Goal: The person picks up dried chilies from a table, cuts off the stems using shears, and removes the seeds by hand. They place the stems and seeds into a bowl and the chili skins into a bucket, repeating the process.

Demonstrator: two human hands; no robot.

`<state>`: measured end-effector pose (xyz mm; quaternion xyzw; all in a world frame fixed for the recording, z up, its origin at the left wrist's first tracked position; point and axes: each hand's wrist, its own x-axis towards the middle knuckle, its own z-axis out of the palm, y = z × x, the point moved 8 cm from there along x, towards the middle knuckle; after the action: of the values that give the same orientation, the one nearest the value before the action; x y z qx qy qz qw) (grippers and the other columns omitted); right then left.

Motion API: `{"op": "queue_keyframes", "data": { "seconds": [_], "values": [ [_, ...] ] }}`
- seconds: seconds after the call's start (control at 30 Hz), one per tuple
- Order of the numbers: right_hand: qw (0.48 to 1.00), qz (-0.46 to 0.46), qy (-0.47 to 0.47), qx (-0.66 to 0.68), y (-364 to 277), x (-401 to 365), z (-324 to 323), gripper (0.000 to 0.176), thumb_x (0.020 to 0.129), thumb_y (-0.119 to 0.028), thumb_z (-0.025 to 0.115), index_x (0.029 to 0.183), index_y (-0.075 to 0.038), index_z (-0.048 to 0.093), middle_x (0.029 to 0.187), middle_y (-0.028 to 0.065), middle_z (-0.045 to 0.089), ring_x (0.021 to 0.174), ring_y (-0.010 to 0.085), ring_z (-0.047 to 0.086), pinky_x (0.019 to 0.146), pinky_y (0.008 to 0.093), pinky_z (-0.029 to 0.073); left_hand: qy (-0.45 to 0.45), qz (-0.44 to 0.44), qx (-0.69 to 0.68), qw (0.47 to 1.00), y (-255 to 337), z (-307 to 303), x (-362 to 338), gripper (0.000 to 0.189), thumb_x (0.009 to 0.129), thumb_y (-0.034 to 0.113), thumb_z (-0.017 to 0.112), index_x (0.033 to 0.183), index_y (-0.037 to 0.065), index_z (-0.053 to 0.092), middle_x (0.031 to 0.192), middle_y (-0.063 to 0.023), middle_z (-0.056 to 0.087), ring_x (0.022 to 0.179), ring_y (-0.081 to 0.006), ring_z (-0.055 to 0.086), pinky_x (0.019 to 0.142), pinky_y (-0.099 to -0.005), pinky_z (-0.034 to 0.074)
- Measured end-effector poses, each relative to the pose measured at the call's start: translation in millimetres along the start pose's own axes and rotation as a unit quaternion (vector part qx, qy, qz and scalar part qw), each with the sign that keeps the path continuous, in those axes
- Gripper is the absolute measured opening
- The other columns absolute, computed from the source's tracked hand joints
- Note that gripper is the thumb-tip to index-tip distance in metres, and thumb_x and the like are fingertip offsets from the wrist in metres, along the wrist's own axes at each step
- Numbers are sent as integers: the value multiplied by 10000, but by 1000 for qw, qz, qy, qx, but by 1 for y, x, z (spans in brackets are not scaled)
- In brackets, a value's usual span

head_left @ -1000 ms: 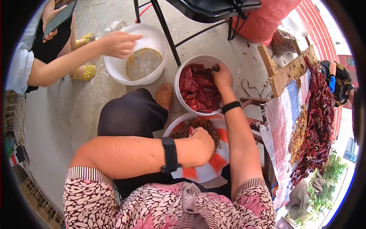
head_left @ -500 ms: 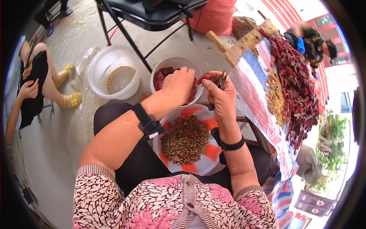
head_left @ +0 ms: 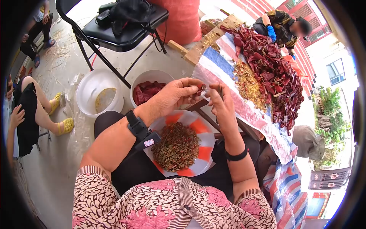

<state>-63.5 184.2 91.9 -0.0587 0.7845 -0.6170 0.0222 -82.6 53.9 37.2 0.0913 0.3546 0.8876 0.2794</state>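
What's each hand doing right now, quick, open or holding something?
Left hand: fingers closed on a small dark red piece.
Right hand: closed around a slim dark tool, mostly hidden.

Peppers (head_left: pixel 267 72) lie on the sheet (head_left: pixel 228 95), right of the basin (head_left: pixel 206 152).

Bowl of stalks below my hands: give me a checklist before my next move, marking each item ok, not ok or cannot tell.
1. Left hand has the dark red piece at its fingertips: ok.
2. Right hand clear of that piece: cannot tell; very close.
3. Right hand's grip fully visible: not ok; only a dark bit shows between the fingers.
4. Stalks heaped inside the bowl: ok.
5. Red peppers inside the white bucket: ok.
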Motion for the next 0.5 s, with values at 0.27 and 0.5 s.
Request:
{"op": "queue_keyframes", "data": {
  "seconds": [0.27,0.5],
  "values": [
    [990,-102,-41,-93,-3,-5,-26,384,970,-304,491,1196,5,475,984,86,519,901,179,490,840,294,409,-4,-25,-15,1000,-14,9,17,251,942,141,569,1165,27,568,993,-44,629,861,-130,603,800,-272,519],
    [973,-72,-23,-219,16,-11,-43,391,916,-279,618,1223,-58,523,803,81,528,755,166,519,703,288,457,5,-72,-2,997,-30,20,28,194,915,115,585,1101,63,569,1022,-49,645,924,-152,634,841,-315,522]
  ]
}}
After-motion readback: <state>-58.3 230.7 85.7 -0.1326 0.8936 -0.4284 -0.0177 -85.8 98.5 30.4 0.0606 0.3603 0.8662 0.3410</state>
